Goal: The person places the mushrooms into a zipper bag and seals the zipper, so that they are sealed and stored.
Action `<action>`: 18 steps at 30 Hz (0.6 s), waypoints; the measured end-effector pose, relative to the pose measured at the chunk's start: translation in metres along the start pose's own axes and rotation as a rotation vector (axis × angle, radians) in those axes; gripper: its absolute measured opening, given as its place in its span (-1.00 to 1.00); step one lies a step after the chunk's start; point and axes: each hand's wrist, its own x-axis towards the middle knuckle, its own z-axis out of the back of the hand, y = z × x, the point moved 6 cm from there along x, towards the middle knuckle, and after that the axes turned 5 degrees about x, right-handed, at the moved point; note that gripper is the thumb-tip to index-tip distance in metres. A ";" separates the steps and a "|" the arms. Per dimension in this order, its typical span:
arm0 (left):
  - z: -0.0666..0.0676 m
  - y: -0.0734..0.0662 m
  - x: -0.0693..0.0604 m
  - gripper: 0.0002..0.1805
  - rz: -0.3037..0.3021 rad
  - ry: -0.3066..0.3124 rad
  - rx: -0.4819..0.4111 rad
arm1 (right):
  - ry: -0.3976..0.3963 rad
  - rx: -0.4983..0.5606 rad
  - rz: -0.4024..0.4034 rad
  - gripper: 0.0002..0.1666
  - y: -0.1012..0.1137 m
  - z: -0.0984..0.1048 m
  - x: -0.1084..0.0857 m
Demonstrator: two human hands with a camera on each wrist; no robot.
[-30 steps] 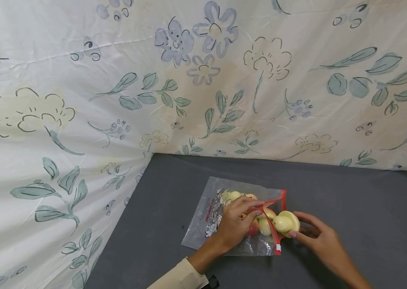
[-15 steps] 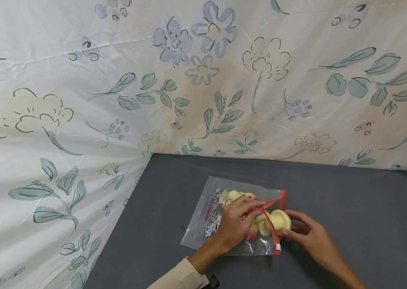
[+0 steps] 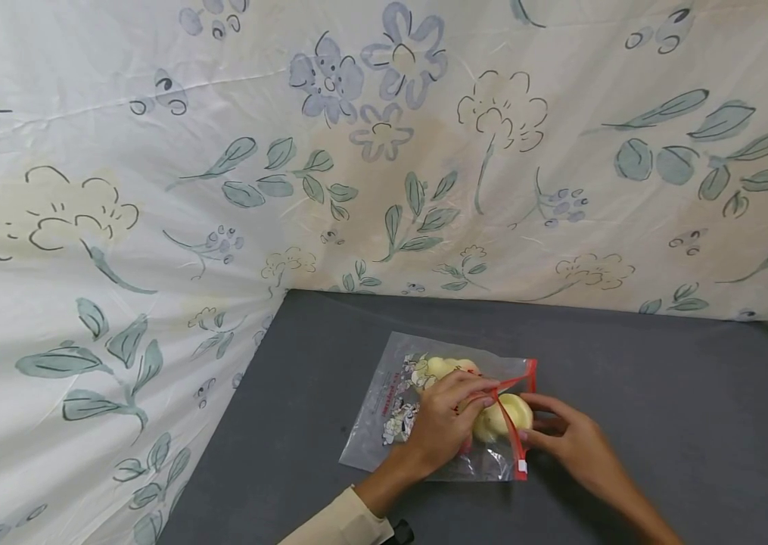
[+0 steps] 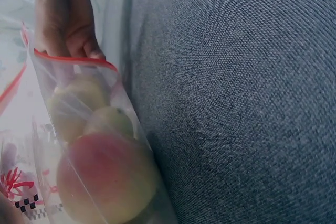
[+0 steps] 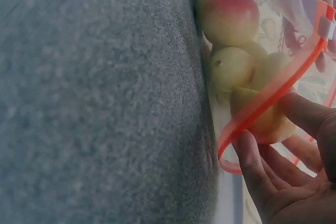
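A clear zip bag (image 3: 371, 435) with a red closure strip (image 3: 532, 372) lies on the grey surface, its mouth facing right. My left hand (image 3: 439, 424) pinches the upper edge of the mouth and covers part of the contents. My right hand (image 3: 574, 433) is at the mouth, thumb and fingers round the outer end of a pale yellow, two-lobed fruit (image 3: 517, 413). Most of that fruit is inside the bag; its rounded end (image 5: 268, 124) shows at the strip in the right wrist view. Several fruits are inside, including a red-and-yellow one (image 4: 102, 179).
The dark grey surface (image 3: 663, 393) extends to both sides of the bag. Behind it and along the left hangs a white cloth (image 3: 384, 212) with printed flowers and leaves. A small white slider (image 3: 523, 465) sits at the strip's near end.
My right hand has moved left, pushing the pale yellow fruit from outside the mouth into the bag. My left hand has stayed in place on the bag's edge.
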 end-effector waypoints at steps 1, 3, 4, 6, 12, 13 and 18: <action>0.000 0.000 0.000 -0.75 0.000 0.000 0.000 | 0.001 -0.006 0.007 -0.31 0.001 -0.001 0.001; 0.000 0.000 0.000 -0.75 0.000 0.000 -0.001 | 0.000 -0.028 0.022 -0.34 0.001 -0.002 0.002; 0.000 0.000 0.000 -0.75 -0.003 -0.002 0.002 | 0.001 -0.041 0.030 -0.35 0.002 -0.002 0.002; 0.000 0.000 0.001 -0.75 -0.004 -0.004 0.003 | 0.005 -0.066 0.039 -0.36 0.002 -0.002 0.003; 0.002 -0.001 0.002 -0.75 -0.008 -0.018 0.006 | 0.035 -0.083 0.029 -0.37 -0.002 -0.001 0.001; 0.002 -0.001 0.002 -0.74 -0.008 -0.021 0.004 | 0.034 -0.081 0.029 -0.37 -0.002 -0.001 0.000; 0.005 -0.002 0.004 -0.75 -0.014 -0.038 0.011 | -0.003 -0.059 0.060 -0.40 -0.002 0.006 -0.001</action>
